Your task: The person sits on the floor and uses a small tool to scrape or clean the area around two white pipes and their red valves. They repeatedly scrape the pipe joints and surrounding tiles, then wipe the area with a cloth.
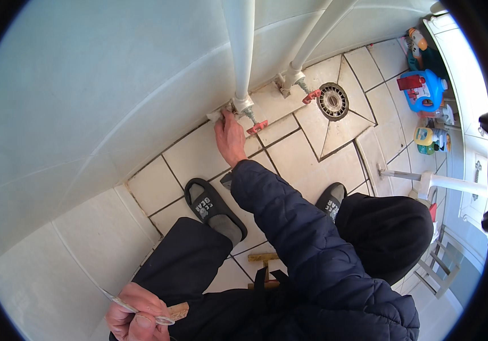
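Observation:
My right hand [231, 138] reaches down to the wall's foot, fingers closed around something whitish, perhaps a cloth or tissue [214, 116]. It is beside the base of the nearer white pipe [241, 57], where a valve with a red handle [257, 127] sticks out. At the lower left, above my knee, my left hand [136, 316] is closed on a slim pale tool with a pointed end and a loop [165, 321]. A brown, wood-like piece [178, 311] juts from the same hand; its kind is unclear.
A second white pipe [316, 40] has another red valve handle [311, 96], near a round floor drain [333, 101]. Blue and yellow bottles [426, 91] line the right side. Below them is a white leg with a metal foot [454, 184]. My slippered feet [212, 207] stand on tiles.

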Tool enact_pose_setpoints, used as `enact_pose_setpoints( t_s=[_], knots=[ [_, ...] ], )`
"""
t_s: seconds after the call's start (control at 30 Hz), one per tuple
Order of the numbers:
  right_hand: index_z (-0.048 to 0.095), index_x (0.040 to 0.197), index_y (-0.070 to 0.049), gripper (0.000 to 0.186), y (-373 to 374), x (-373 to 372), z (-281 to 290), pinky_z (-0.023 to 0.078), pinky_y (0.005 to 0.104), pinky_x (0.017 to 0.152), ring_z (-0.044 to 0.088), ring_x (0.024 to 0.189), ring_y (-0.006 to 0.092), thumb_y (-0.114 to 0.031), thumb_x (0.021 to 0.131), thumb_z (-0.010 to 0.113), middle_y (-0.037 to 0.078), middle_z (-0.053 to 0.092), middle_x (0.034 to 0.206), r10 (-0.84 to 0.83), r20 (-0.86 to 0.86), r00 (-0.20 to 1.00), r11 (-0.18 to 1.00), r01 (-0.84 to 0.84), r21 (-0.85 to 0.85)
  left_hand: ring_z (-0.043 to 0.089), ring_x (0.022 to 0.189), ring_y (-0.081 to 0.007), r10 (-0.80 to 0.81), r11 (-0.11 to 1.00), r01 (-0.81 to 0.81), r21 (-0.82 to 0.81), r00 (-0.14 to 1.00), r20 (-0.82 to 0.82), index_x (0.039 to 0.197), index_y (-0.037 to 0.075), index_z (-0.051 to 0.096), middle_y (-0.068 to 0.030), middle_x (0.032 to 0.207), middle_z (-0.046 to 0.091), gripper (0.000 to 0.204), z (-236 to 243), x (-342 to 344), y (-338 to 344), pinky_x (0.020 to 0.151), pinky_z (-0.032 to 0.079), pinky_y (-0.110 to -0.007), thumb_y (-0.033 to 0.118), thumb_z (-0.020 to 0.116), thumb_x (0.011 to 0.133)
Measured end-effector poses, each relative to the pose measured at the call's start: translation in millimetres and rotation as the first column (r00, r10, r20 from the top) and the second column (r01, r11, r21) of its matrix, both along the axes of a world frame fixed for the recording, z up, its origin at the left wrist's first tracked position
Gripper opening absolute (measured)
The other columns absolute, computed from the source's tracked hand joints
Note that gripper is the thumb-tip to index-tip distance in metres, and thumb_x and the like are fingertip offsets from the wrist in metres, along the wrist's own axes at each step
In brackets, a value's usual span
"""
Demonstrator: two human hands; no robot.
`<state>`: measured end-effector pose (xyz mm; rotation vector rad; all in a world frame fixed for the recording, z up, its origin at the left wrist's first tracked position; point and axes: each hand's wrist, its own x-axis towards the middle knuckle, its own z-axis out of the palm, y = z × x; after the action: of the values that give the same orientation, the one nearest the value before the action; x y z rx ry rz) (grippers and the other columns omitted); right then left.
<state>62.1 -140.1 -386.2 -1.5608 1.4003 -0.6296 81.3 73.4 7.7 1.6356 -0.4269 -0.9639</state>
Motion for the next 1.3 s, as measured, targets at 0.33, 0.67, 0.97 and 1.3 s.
enact_pose_setpoints(
  t_s=[0.33, 0.67, 0.97, 1.3],
  knots=[
    [0.054, 0.115, -0.001, 0.03, -11, 11, 12, 0.051, 0.0544, 0.075, 0.067, 0.088, 0.0444, -0.014, 0.089, 0.059, 0.025, 0.068, 0.097, 0.201, -0.265, 0.943, 0.972, -0.159, 0.171, 0.044, 0.062, -0.0107, 0.021, 1.0, -0.021, -0.02, 0.999, -0.024, 0.091, -0.003, 0.06, -0.0105, 0.085, 0.051, 0.01, 5, -1, -3, 0.054, 0.038, -0.023, 0.003, 0.053, 0.094],
    [0.061, 0.11, -0.003, 0.024, 2, -21, 13, 0.052, 0.0406, 0.076, 0.069, 0.084, 0.0333, -0.016, 0.09, 0.063, 0.019, 0.07, 0.085, 0.105, 0.151, 0.983, 0.979, -0.128, 0.156, 0.036, 0.044, -0.0055, 0.083, 0.995, -0.081, -0.055, 0.996, 0.04, 0.089, 0.002, 0.054, -0.0069, 0.078, 0.047, 0.021, -5, -5, 3, 0.038, 0.033, -0.019, 0.02, 0.064, 0.095],
    [0.06, 0.119, -0.007, 0.029, -1, -12, -15, 0.053, 0.0423, 0.081, 0.068, 0.094, 0.0363, -0.004, 0.09, 0.06, 0.018, 0.071, 0.1, 0.02, 0.045, 0.999, 0.995, -0.016, -0.096, 0.045, 0.065, -0.0112, 0.0, 1.0, 0.0, -0.006, 1.0, 0.005, 0.087, -0.003, 0.058, -0.0122, 0.086, 0.054, 0.011, 6, -4, -5, 0.054, 0.039, -0.022, 0.005, 0.054, 0.093],
    [0.055, 0.125, -0.009, 0.035, 7, 10, -1, 0.051, 0.0488, 0.078, 0.067, 0.093, 0.041, -0.011, 0.091, 0.061, 0.018, 0.071, 0.098, -0.11, -0.098, 0.989, 0.993, 0.114, 0.032, 0.044, 0.068, -0.0122, -0.014, 1.0, 0.013, 0.006, 1.0, 0.023, 0.088, -0.002, 0.057, -0.0123, 0.087, 0.054, 0.014, 6, -1, -1, 0.054, 0.038, -0.023, 0.01, 0.057, 0.096]
  ],
)
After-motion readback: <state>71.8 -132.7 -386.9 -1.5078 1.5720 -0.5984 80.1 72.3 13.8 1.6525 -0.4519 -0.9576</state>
